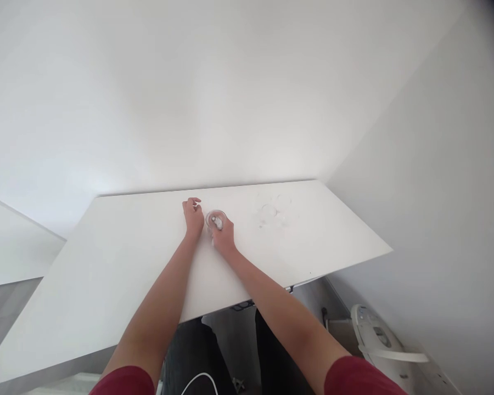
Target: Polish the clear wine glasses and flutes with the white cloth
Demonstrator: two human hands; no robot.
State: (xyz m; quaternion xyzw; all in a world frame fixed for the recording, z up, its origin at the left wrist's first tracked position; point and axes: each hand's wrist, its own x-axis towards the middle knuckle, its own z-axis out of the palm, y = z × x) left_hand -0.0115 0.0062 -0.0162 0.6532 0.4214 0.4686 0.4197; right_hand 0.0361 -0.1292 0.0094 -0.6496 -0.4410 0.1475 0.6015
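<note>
My right hand (pixel 224 237) is wrapped around a clear, round glass (pixel 216 212) that stands near the middle of the white table (pixel 140 263). Inside the glass shows a small whitish thing, too indistinct to name. Just left of the glass, my left hand (pixel 194 214) is over the tabletop with its fingers loosely curved. A gap shows between its thumb and forefinger, and I make out nothing held there. To the right lie several faint, clear round pieces (pixel 269 210), which almost blend into the white surface.
The table's back edge runs along a white wall (pixel 214 99); another wall (pixel 444 164) rises on the right. A white appliance with a handle (pixel 379 334) stands on the floor at lower right. A white cable (pixel 201 376) crosses my lap.
</note>
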